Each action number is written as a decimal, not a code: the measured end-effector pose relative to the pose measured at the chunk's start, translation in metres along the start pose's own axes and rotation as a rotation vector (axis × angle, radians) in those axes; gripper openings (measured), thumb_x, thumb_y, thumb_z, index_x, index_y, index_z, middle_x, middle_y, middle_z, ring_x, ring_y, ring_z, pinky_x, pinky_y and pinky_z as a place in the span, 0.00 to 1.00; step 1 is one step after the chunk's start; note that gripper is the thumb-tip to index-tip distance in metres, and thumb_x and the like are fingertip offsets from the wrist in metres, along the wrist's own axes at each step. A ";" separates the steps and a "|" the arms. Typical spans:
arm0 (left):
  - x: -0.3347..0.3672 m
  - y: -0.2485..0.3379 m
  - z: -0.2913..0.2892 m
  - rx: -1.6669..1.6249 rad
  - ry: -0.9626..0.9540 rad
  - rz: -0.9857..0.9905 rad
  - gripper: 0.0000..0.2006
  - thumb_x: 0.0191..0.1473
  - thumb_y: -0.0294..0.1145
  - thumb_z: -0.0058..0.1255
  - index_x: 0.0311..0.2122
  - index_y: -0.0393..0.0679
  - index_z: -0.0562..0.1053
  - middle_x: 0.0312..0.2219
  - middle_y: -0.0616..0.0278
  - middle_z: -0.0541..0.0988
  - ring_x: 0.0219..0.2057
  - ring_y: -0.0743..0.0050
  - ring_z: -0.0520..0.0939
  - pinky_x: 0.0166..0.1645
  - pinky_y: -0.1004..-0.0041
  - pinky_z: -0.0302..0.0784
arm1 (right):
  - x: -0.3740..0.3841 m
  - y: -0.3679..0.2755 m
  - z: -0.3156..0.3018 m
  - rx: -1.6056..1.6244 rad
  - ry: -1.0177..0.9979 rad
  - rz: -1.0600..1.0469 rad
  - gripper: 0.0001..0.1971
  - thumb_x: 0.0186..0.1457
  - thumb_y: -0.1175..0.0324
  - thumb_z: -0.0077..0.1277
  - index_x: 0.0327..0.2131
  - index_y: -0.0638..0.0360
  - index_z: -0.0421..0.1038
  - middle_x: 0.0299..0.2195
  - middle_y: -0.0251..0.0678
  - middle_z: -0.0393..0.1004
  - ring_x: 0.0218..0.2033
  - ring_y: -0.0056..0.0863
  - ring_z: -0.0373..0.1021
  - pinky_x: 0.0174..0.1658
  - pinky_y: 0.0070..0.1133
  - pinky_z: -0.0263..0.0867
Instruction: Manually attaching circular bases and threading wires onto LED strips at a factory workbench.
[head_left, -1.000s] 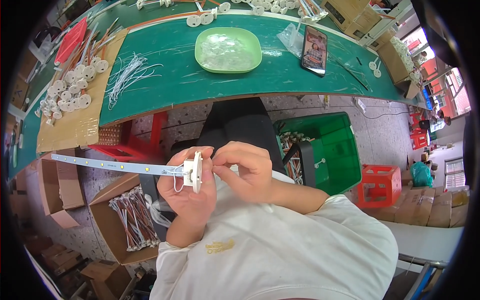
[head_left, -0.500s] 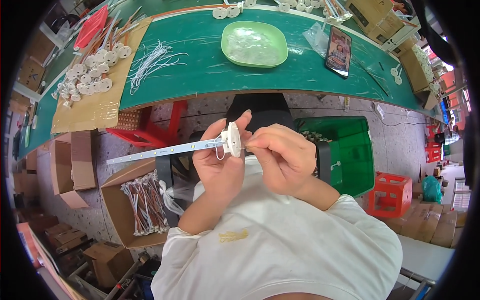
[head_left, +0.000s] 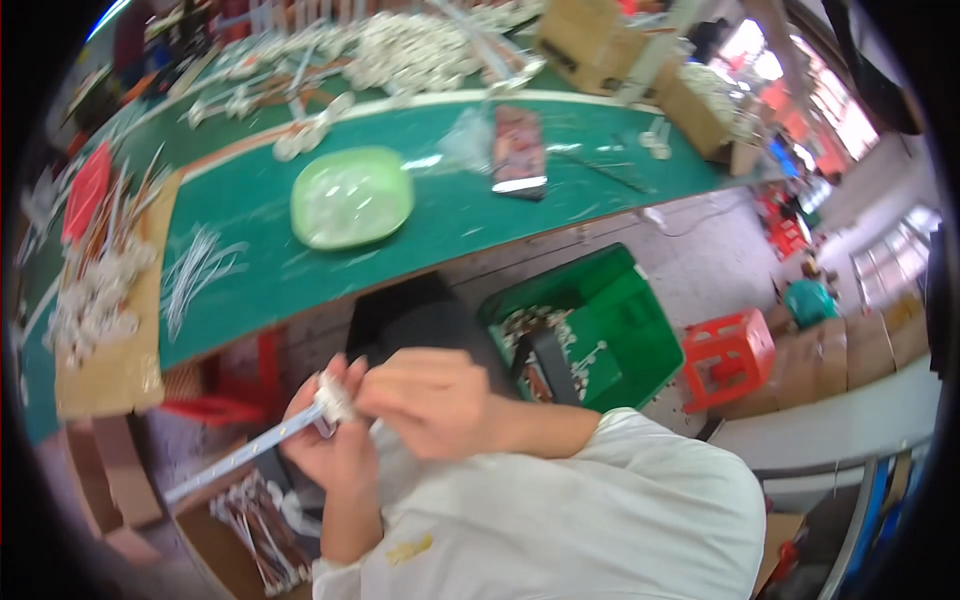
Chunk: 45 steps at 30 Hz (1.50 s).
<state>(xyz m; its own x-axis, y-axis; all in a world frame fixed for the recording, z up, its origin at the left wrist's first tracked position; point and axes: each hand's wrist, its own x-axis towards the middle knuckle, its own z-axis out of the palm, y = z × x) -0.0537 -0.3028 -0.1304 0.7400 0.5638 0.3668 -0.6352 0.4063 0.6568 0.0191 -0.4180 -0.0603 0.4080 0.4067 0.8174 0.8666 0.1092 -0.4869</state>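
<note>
My left hand (head_left: 335,455) is closed around an LED light strip (head_left: 235,458), a narrow pale bar dotted with small yellowish chips. Its white round end cap (head_left: 333,400) sits between the thumb and fingers, and the bar slants down to the left. Against the cap's right side, my right hand (head_left: 435,400) has its fingers pinched together. Whatever they pinch is hidden and smeared by motion.
A green tabletop carries a light green bowl (head_left: 300,215) of clear small pieces, a phone (head_left: 517,150), white wires (head_left: 200,270) and piled white caps (head_left: 100,290). Below are a green bin (head_left: 640,330), a red stool (head_left: 725,360) and a cardboard box (head_left: 205,545) of strips.
The view has swung to the right, so the table and bowl now appear farther left. My hands stay together at the cap; the right fingers have come closer against it.
</note>
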 end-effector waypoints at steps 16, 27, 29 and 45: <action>-0.002 -0.004 -0.010 0.044 -0.015 0.007 0.31 0.47 0.35 0.64 0.53 0.38 0.62 0.51 0.39 0.70 0.50 0.54 0.76 0.57 0.63 0.73 | -0.007 -0.004 -0.001 0.131 0.044 0.051 0.05 0.46 0.79 0.55 0.30 0.65 0.71 0.28 0.39 0.73 0.25 0.37 0.69 0.28 0.26 0.67; 0.002 -0.008 -0.004 0.100 -0.073 0.055 0.29 0.47 0.34 0.65 0.52 0.36 0.65 0.49 0.38 0.72 0.47 0.49 0.78 0.56 0.58 0.73 | -0.007 -0.002 0.001 0.030 0.093 -0.021 0.08 0.43 0.80 0.56 0.31 0.66 0.72 0.28 0.39 0.73 0.25 0.36 0.69 0.27 0.25 0.67; -0.005 -0.005 0.001 0.093 -0.049 0.054 0.30 0.47 0.33 0.65 0.52 0.35 0.65 0.48 0.38 0.72 0.47 0.49 0.78 0.56 0.58 0.73 | -0.009 -0.008 0.001 0.006 0.096 -0.035 0.09 0.42 0.80 0.57 0.31 0.66 0.72 0.29 0.39 0.73 0.24 0.36 0.69 0.27 0.25 0.68; 0.003 -0.006 -0.002 -0.011 -0.015 -0.049 0.34 0.45 0.35 0.66 0.53 0.31 0.64 0.46 0.36 0.74 0.45 0.50 0.80 0.54 0.59 0.75 | -0.016 0.003 0.008 0.131 0.122 0.051 0.08 0.43 0.80 0.57 0.30 0.66 0.73 0.28 0.40 0.75 0.26 0.37 0.72 0.29 0.25 0.70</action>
<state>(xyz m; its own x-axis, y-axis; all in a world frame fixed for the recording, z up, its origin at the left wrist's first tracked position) -0.0480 -0.3022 -0.1345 0.7732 0.5325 0.3444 -0.6007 0.4410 0.6669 0.0129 -0.4174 -0.0777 0.4889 0.3020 0.8184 0.8027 0.2115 -0.5576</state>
